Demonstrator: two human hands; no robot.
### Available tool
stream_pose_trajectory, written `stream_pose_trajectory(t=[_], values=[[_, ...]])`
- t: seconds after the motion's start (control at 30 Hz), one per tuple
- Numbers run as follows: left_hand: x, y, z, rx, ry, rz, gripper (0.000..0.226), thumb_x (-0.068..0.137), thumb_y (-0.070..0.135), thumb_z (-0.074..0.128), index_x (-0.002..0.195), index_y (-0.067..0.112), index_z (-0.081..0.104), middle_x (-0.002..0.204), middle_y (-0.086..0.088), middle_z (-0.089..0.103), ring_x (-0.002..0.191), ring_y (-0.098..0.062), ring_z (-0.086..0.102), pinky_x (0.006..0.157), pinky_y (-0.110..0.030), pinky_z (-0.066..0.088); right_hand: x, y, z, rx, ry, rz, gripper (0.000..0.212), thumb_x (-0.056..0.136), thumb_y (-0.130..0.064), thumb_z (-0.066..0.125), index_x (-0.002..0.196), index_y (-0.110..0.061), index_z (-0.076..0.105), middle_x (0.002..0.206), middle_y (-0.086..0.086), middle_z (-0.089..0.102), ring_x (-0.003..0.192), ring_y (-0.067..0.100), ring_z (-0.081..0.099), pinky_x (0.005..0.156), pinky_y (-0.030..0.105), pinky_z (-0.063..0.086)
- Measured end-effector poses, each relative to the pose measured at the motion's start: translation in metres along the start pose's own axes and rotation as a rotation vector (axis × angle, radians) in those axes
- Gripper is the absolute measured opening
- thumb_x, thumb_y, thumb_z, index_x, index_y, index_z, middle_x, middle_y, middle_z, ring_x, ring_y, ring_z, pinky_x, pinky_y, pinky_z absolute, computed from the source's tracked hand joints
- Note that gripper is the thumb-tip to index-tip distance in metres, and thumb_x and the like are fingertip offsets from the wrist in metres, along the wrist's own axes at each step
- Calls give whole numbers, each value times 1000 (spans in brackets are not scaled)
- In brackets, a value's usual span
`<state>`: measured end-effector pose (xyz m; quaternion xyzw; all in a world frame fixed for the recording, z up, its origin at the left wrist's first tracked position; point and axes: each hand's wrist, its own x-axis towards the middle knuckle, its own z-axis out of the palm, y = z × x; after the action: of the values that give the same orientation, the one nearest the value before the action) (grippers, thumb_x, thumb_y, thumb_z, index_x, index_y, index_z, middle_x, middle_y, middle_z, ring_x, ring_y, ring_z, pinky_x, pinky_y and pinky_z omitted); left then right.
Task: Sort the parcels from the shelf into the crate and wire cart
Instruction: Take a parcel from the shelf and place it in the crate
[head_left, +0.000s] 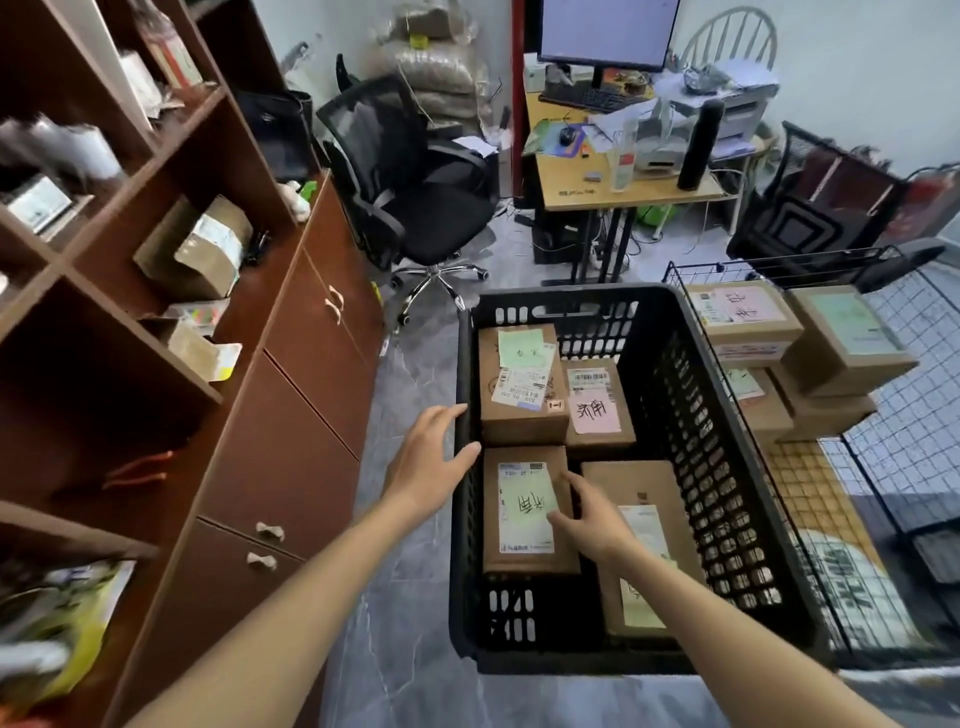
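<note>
While the left hand rests released, fingers straight, on the black crate's left rim, the right hand lies relaxed on the green-labelled parcel inside; the wire cart stands farther right, holding boxes.

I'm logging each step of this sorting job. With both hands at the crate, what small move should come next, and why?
Probably lift the right hand off the green-labelled parcel and turn to the shelf. That parcel already lies flat in the black crate, the left hand only rests at the rim, and a taped parcel still waits there.
</note>
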<state>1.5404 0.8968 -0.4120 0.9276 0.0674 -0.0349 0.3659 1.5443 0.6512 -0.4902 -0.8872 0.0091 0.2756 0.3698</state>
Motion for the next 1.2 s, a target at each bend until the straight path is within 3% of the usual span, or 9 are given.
stream_pose_trajectory(t=[0.13,0.37,0.47,0.73,0.9,1.2], values=[[8,1,4,106,3,76,63,99,43,61,155,31,36,162,9,26,148,-14,28,112,-36,34,17,-1,-11,-273,5,-101,86,89,-45,72,160,-25,28,166,-5,23,147,18,35,112,38,43],[23,2,16,218,31,182,66,98,44,61,157,28,34,168,6,12,153,-15,14,122,-41,22,42,3,-17,-388,-81,-145,118,75,-54,83,163,-30,8,170,-12,1,154,16,20,117,39,37],[27,3,20,232,41,182,67,97,42,62,157,27,35,168,4,12,154,-16,12,122,-40,19,49,5,-20,-404,-70,-162,123,69,-57,86,163,-27,13,169,-10,6,153,16,19,118,38,35],[30,2,30,272,62,184,70,95,31,67,157,24,35,169,2,10,156,-18,5,126,-39,13,57,-2,-24,-464,-89,-162,133,55,-59,92,161,-27,18,162,-9,20,147,19,31,109,45,46],[30,4,28,285,61,182,69,96,31,66,157,23,35,169,2,10,156,-17,5,123,-35,11,42,3,-22,-575,-171,-211,111,54,-57,93,146,-31,36,140,-10,42,129,16,43,98,37,48],[27,6,29,259,57,152,67,96,29,65,156,23,36,169,5,9,155,-17,9,125,-42,19,31,15,-24,-602,-250,-270,104,63,-52,91,148,-29,36,143,-8,45,130,18,43,107,36,41]])
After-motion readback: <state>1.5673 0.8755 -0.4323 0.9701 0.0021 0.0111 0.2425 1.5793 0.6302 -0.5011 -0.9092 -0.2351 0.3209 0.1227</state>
